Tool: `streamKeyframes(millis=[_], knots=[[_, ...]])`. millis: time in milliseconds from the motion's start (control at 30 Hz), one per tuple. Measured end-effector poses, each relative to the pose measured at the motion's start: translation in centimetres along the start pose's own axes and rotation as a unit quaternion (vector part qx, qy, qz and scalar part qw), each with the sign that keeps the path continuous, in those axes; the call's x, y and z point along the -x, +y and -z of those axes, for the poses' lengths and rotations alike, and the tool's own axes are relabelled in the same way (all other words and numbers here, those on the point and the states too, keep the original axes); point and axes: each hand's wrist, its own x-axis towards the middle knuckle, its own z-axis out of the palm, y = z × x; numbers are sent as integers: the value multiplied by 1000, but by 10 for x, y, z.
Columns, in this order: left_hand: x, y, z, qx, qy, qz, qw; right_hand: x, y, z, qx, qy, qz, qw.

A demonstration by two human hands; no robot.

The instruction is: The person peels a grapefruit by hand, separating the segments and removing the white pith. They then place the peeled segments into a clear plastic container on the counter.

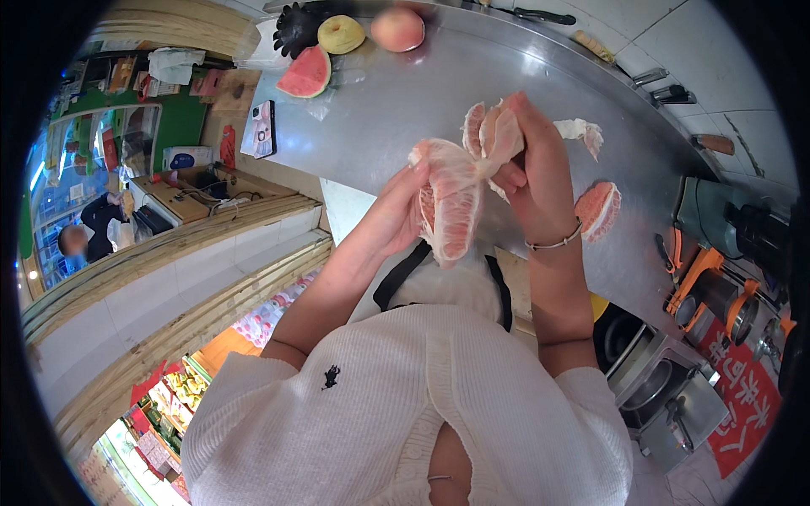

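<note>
A peeled pomelo with pink flesh [450, 196] is spread between my hands above the near edge of the steel counter. My left hand [402, 205] grips its larger portion, several segments wrapped in whitish membrane. In my right hand [538, 158] are the partly parted segments [500, 134] on the right; both portions still touch near the middle. A loose pomelo segment [598, 210] lies on the counter beside my right wrist. Behind that hand lies a torn scrap of membrane [579, 130]. My right fingertips are partly hidden by the fruit.
The steel counter [380, 126] holds a phone [264, 129], a watermelon wedge [305, 73], a yellowish round fruit [341, 34] and a pinkish round fruit [398, 30]. Knives [545, 16] line the tiled wall. An orange-framed device [712, 288] stands right. A person [88, 234] is far left.
</note>
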Motion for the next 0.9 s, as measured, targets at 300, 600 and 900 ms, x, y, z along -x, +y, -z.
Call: streamKeyframes(millis=[300,600,900], knots=[[-1,10,-1,-99,6,68,993,-42,-44,86,392,123,240,880],[-23,16,-38,-18,93,175,980,29,-20,45,566,-113,340,743],[-23,4,-3,-35,-115,231,965,56,-5,34,448,-208,291,819]])
